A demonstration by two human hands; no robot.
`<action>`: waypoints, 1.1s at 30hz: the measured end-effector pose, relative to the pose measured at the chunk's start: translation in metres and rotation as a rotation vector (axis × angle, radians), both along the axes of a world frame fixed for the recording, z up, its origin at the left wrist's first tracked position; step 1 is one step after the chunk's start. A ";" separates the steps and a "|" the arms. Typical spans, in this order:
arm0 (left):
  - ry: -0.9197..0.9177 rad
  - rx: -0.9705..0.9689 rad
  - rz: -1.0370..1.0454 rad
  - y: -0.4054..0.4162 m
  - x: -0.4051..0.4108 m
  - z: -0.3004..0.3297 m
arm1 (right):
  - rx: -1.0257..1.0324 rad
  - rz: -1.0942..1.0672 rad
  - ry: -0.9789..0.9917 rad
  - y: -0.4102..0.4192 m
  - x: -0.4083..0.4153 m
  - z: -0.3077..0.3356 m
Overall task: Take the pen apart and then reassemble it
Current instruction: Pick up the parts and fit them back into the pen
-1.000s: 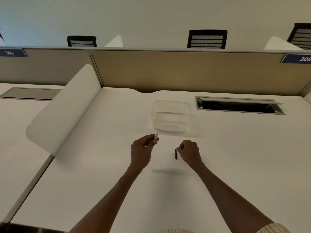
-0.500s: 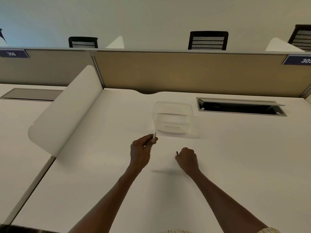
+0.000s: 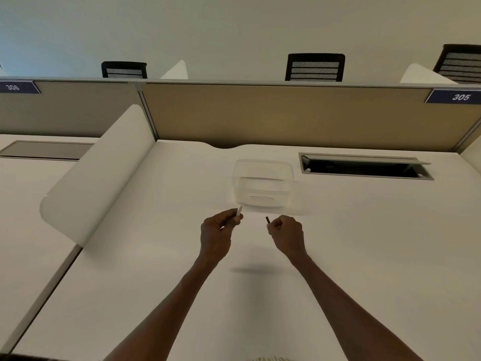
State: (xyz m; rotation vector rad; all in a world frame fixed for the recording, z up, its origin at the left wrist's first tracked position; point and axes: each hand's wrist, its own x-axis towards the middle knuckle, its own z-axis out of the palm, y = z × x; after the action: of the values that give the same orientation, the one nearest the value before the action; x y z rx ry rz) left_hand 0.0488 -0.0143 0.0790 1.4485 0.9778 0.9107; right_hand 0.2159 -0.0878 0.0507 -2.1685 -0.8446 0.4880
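Note:
My left hand (image 3: 217, 234) is closed around the white pen body (image 3: 239, 211), whose tip sticks up past my fingers. My right hand (image 3: 287, 234) pinches a small dark pen piece (image 3: 267, 220), most of it hidden in my fingers. The two hands hover over the white desk (image 3: 156, 256), apart by about a hand's width, the two parts not touching.
A clear plastic container (image 3: 263, 186) stands just beyond my hands. An open cable tray slot (image 3: 364, 166) lies at the back right. A white curved divider (image 3: 96, 178) rises on the left, a tan partition (image 3: 286, 115) across the back.
My right hand lifted the dark piece off the desk and moved up and forward toward the container. My left hand stayed almost still with the white body.

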 end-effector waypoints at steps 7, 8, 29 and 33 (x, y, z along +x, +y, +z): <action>-0.009 0.034 -0.010 -0.002 0.005 0.004 | 0.403 0.067 0.000 0.006 -0.007 0.051; -0.004 0.050 -0.008 -0.002 0.006 0.005 | 0.434 0.083 -0.012 0.005 -0.008 0.057; 0.101 0.170 -0.102 0.005 0.001 0.015 | 0.342 0.528 -0.398 0.003 0.010 0.094; 0.121 0.151 -0.160 0.006 -0.001 0.019 | 0.338 0.569 -0.408 0.002 0.013 0.097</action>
State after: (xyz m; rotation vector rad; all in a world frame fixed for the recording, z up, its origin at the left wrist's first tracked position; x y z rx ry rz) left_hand 0.0474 -0.0081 0.0980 1.7006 0.8822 0.8006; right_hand 0.2289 -0.0858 0.1482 -1.7177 -1.6586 0.1463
